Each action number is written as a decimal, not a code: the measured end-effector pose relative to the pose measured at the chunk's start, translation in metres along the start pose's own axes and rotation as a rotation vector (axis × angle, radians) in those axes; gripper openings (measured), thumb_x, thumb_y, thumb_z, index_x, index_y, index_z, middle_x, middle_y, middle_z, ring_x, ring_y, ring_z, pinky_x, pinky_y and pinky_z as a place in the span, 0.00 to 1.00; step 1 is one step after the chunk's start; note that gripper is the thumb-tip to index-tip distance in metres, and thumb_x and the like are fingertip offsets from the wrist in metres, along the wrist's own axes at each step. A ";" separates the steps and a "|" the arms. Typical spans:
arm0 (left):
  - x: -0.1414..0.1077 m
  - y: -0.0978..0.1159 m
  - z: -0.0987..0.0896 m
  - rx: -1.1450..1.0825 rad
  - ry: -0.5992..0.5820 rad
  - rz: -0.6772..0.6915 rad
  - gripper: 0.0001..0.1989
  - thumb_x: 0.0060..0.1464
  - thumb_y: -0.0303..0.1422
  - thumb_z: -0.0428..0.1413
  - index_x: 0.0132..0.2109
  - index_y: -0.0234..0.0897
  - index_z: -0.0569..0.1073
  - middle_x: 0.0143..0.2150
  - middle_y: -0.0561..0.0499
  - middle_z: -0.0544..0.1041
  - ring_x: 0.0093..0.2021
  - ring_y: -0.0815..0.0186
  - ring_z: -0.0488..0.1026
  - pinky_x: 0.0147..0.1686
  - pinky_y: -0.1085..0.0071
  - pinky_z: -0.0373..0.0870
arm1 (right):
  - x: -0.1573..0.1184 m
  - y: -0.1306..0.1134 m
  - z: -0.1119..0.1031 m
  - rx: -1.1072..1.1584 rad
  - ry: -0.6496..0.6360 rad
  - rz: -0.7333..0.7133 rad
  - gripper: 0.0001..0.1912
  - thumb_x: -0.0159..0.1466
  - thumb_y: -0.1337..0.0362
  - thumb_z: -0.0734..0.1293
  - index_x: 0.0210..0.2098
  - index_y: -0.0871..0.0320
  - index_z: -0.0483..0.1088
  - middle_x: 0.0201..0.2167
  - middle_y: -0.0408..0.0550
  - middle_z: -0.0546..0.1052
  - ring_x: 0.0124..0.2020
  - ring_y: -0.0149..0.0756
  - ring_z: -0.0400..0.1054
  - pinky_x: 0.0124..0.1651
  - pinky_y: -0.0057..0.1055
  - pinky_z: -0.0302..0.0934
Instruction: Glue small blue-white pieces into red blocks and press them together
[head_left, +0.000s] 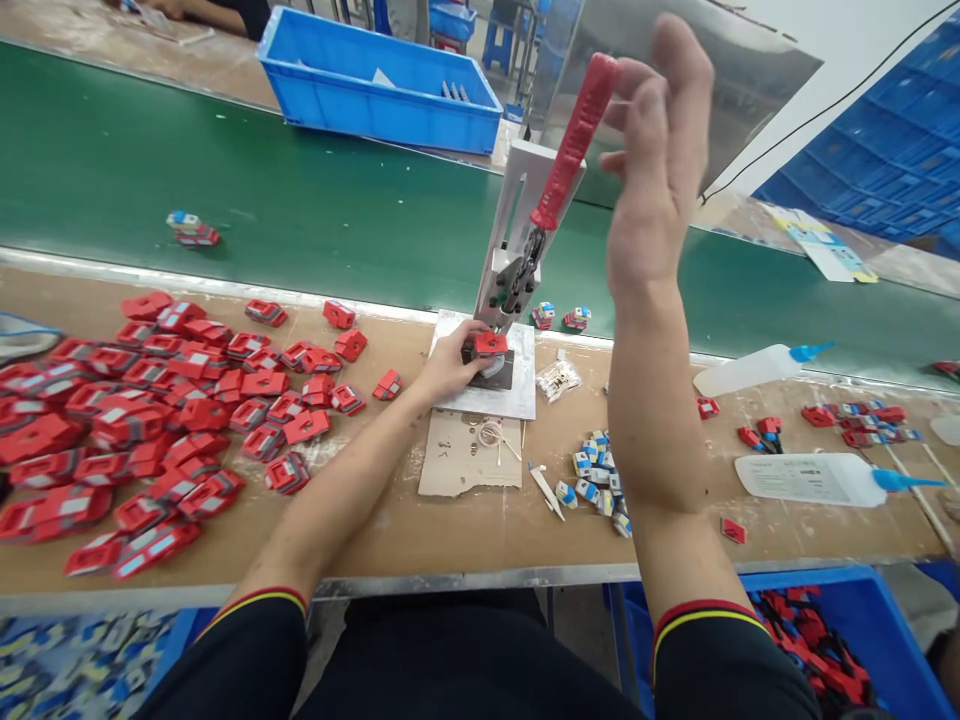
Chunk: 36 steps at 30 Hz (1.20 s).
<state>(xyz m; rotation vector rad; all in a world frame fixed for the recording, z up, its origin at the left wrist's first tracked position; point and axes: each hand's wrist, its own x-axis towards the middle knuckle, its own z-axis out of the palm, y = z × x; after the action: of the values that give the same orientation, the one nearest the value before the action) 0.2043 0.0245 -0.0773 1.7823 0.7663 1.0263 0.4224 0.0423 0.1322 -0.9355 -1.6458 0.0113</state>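
My left hand (453,362) holds a red plastic part (490,344) between thumb and fingers, on the dark base of a metal hand press (495,250). The press stands on a light metal plate (523,392). Its long red handle (576,140) slants up to the right. My right hand (654,160) is raised beside the top of this handle, its fingers partly bent and slightly blurred, with the thumb side near the grip. Nothing shows inside the right palm.
Many red parts (187,400) are heaped on the left. Small blue-and-white pieces (596,470) and two white bottles (810,478) lie right. Behind are a green belt (315,215) and a blue bin (382,100). Another person's arm (217,14) shows top left.
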 end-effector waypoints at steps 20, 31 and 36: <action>0.001 0.002 0.002 0.001 -0.004 0.027 0.22 0.52 0.26 0.63 0.55 0.38 0.72 0.50 0.47 0.83 0.50 0.58 0.82 0.56 0.61 0.77 | -0.176 -0.069 0.017 -0.143 -0.409 -0.140 0.18 0.70 0.69 0.66 0.53 0.39 0.76 0.52 0.46 0.82 0.64 0.51 0.75 0.65 0.63 0.75; -0.001 0.003 0.003 0.084 -0.016 -0.005 0.23 0.53 0.29 0.59 0.57 0.39 0.70 0.46 0.49 0.82 0.45 0.61 0.79 0.52 0.64 0.75 | -0.223 -0.001 0.040 -0.407 -0.262 -0.553 0.22 0.68 0.74 0.63 0.58 0.47 0.68 0.54 0.48 0.81 0.68 0.44 0.72 0.68 0.51 0.75; 0.002 0.001 0.004 0.114 -0.035 0.007 0.24 0.54 0.28 0.59 0.58 0.37 0.70 0.46 0.48 0.81 0.45 0.60 0.79 0.52 0.61 0.76 | -0.222 0.025 0.036 -0.466 -0.450 -0.535 0.23 0.70 0.71 0.62 0.62 0.47 0.68 0.58 0.48 0.80 0.69 0.44 0.71 0.72 0.52 0.70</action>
<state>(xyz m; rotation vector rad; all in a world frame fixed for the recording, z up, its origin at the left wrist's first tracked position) 0.2091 0.0236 -0.0767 1.8964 0.8116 0.9699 0.4052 -0.0508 -0.0736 -0.8380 -2.3398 -0.5847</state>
